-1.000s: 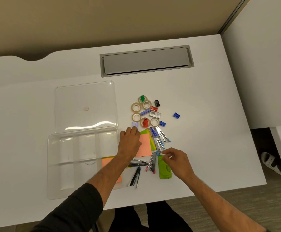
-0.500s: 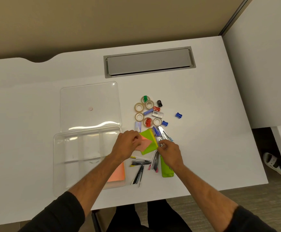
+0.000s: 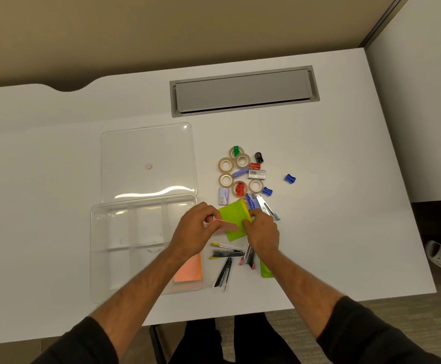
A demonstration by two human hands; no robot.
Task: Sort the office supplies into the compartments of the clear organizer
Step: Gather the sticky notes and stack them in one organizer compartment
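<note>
A: Working over the white desk (image 3: 332,153), I have the clear plastic organizer (image 3: 103,258) with its open lid (image 3: 148,143) just left of my grip. One orange sticky pad (image 3: 189,271) already lies in its near right compartment.

B: What are your hands on?

A: My left hand (image 3: 195,229) pinches the edge of a thin pink-orange sticky pad (image 3: 226,225), and my right hand (image 3: 262,231) is clenched on the right side of the lime-green sticky pad (image 3: 234,219) beneath it. Both pads sit between my hands, just right of the organizer wall.

B: How will they handle?

A: Light and floppy, I'd judge; the sheets may fan or curl. Better to grip across the glued edge, though I cannot tell which edge that is.

B: Anything in the way?

A: Beyond the grip lie the tape rolls (image 3: 225,164), the small staple boxes (image 3: 256,174) and the coloured sharpeners (image 3: 289,178), well clear. Touching the grip's far right are the blue-handled staple removers (image 3: 262,206). Just below my hands lie the black staplers (image 3: 226,254), and a green case (image 3: 265,271) shows under my right wrist. None blocks the short path left to the compartments, I reckon.
</note>
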